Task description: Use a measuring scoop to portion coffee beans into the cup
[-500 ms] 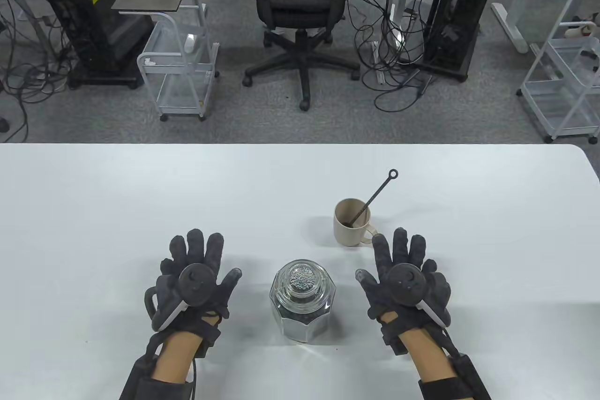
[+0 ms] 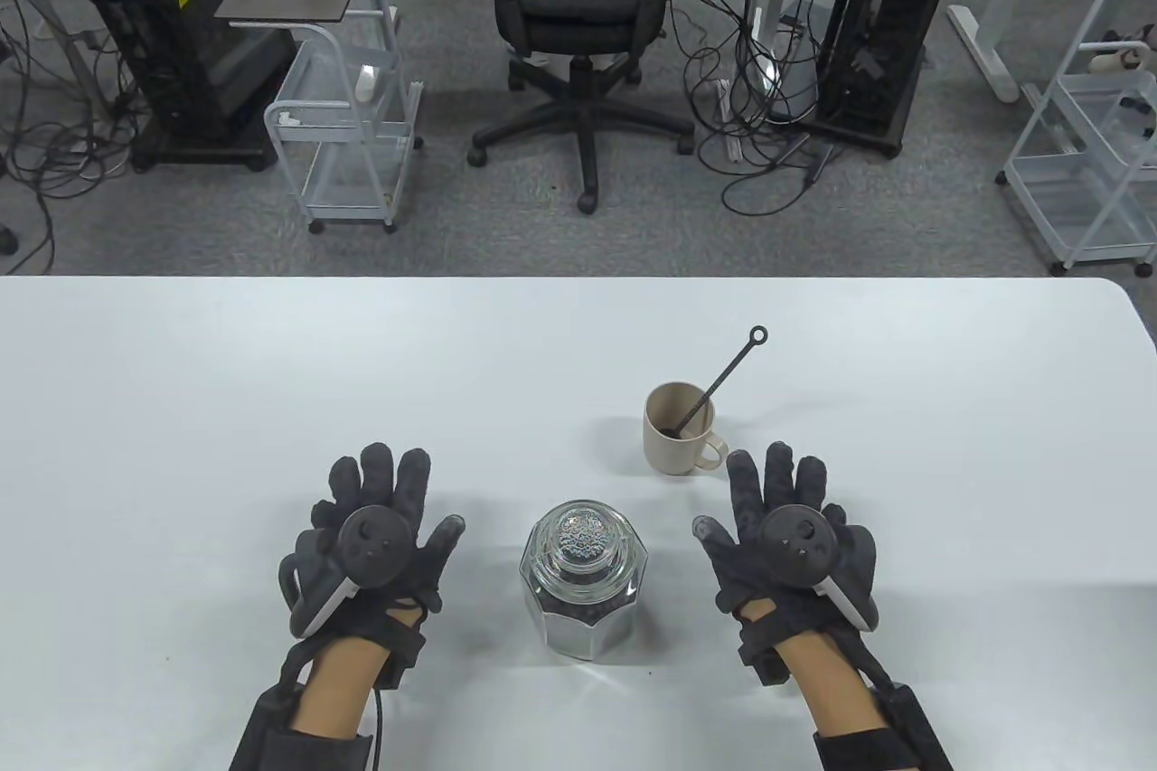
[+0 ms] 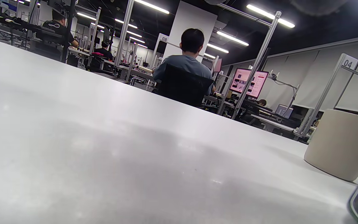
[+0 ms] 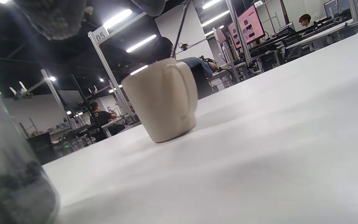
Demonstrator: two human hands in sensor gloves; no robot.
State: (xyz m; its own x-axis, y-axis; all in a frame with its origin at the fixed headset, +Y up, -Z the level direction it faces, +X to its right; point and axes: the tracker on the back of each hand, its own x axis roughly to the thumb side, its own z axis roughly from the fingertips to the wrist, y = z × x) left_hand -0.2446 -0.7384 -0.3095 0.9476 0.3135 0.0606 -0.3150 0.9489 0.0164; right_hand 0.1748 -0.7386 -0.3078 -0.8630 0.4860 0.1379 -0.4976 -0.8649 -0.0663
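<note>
Table view: left hand (image 2: 366, 536) and right hand (image 2: 791, 536) flat, fingers spread; each grip empty.

A beige cup (image 2: 676, 438) stands upright on the white surface (image 2: 271, 373), its handle turned toward the near right. A thin black scoop (image 2: 719, 380) leans inside it, bowl down in the cup, its ringed handle end slanting up and out over the far right rim. Nearer and to the left, apart from the cup, stands a faceted glass jar (image 2: 585, 577) with its glass lid on, dark beans (image 4: 8, 183) inside.
</note>
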